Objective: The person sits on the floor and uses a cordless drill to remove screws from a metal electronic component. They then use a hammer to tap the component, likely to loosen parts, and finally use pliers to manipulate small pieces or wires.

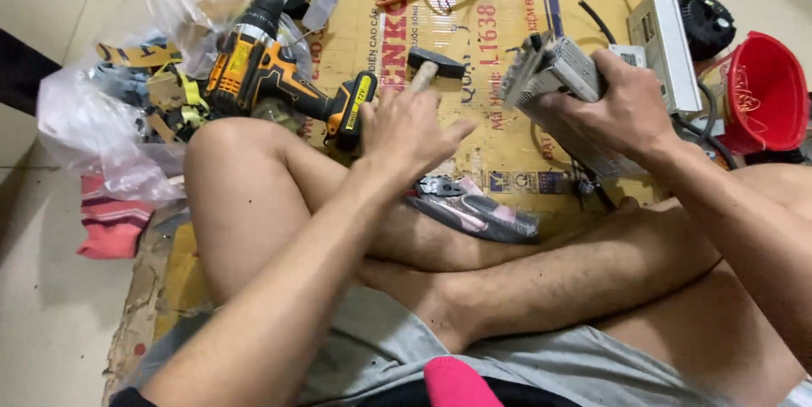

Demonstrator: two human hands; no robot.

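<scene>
Head cam: right hand point(622, 107) grips a grey metal box point(554, 77) mid-air over the cardboard point(507, 145), fingers clamped on its body. Left hand point(410, 123) closes on the hammer point(427, 68) handle beside the drill point(271, 77). Box looks stiff, prob heavy w/ sharp edges; best held round the casing.

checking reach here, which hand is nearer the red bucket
Right. The right hand grips a grey metal box just left of the red bucket. The left hand is far across the cardboard, at the hammer beside the drill.
</scene>
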